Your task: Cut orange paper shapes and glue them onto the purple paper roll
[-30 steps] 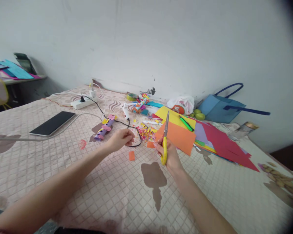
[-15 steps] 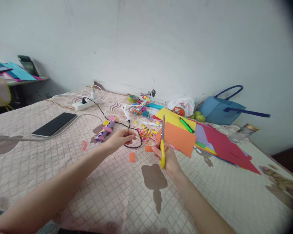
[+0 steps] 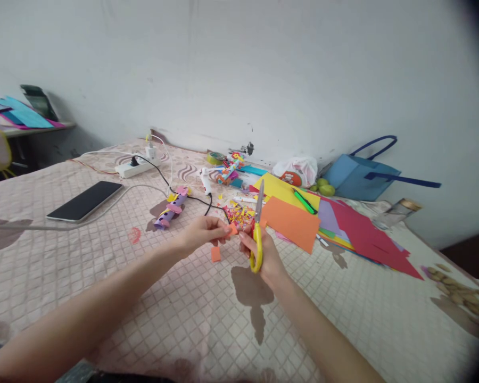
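Between the fingertips of my left hand (image 3: 208, 234) is a small orange paper piece (image 3: 233, 229). My right hand (image 3: 265, 252) is wrapped round the yellow-handled scissors (image 3: 257, 242), whose blades point up and away from me. Its fingertips are close to the orange piece; whether they touch it is unclear. Another small orange piece (image 3: 215, 254) lies on the cloth below my left hand. Behind my hands is a heap of colourful paper scraps (image 3: 239, 214). A larger orange sheet (image 3: 293, 223) lies to the right of the scissors, partly over a yellow sheet (image 3: 277, 191).
A purple decorated paper roll (image 3: 171, 210), a white glue gun (image 3: 205, 182) with a black cord and a black phone (image 3: 85, 201) lie on the left. Toward the right are red sheets (image 3: 367, 234), a green cutter (image 3: 304, 201) and a blue bag (image 3: 359, 178).
My left hand has moved right and now pinches an orange piece that was near my right hand. My right hand has shifted slightly left with the scissors, which have turned a little.
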The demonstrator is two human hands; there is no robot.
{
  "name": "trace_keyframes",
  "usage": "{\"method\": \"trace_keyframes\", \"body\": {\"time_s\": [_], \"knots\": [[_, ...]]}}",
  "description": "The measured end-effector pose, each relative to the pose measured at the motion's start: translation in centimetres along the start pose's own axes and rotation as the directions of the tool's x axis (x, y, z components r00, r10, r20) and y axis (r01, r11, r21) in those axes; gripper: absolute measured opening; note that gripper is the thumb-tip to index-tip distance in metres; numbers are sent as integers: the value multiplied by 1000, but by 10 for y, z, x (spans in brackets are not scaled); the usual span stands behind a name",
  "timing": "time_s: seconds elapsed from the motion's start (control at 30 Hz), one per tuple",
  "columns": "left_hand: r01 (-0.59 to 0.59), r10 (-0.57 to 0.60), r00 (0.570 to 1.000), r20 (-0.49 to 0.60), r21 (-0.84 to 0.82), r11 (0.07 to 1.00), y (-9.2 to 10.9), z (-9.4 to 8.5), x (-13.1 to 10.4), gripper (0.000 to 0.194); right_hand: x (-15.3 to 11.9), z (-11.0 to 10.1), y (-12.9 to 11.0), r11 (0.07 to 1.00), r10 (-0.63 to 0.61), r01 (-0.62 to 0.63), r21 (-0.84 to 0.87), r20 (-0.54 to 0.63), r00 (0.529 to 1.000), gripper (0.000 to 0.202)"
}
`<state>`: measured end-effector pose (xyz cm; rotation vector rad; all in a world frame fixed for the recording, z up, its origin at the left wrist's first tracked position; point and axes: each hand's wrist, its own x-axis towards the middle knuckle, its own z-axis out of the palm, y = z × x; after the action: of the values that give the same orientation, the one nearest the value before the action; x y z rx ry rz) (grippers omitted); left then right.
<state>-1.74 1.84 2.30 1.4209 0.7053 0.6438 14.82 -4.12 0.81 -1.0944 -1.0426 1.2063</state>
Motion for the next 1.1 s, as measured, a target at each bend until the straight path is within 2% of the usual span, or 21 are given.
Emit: {"method": "trace_keyframes", "body": {"time_s": [0.07,0.13,0.3,0.43,0.63,0.7,0.77,0.87,0.97,1.1], "knots": [[37,-37,999,4,-208,977,1,-2,1,24,0,2,1,999,7,-6,53,-6,1000,27],[43,-44,999,6,-330,943,2,-2,1,22,-1,6,3,998,17,-18,61,22,1000,29],[51,-44,999,28,-367,929,2,3,-1,21,-3,17,6,1000,6,-5,-24,37,999,30],[52,-82,994,-75,-345,937,2,-4,3,23,2,3,-1,991,-90,79,-111,-103,991,28],[43,-88,974,-208,-209,977,6,-24,9,28,23,-47,-13,969,-240,202,-141,-357,903,31],[24,-56,967,-249,-129,991,7,-29,9,30,26,-59,-14,963,-261,211,-165,-403,877,32],[-31,32,950,-311,8,999,7,-32,9,30,27,-64,-15,967,-244,190,-169,-417,876,32],[-81,136,936,-325,176,981,5,-26,8,29,21,-56,-16,982,-170,128,-141,-341,925,36],[-32,55,971,-231,102,994,2,-7,3,30,9,-34,-16,992,-86,67,-109,-171,982,38],[-17,28,986,-163,68,998,-2,19,-4,31,-6,-6,-13,998,4,-5,-69,-11,1000,30]]}}
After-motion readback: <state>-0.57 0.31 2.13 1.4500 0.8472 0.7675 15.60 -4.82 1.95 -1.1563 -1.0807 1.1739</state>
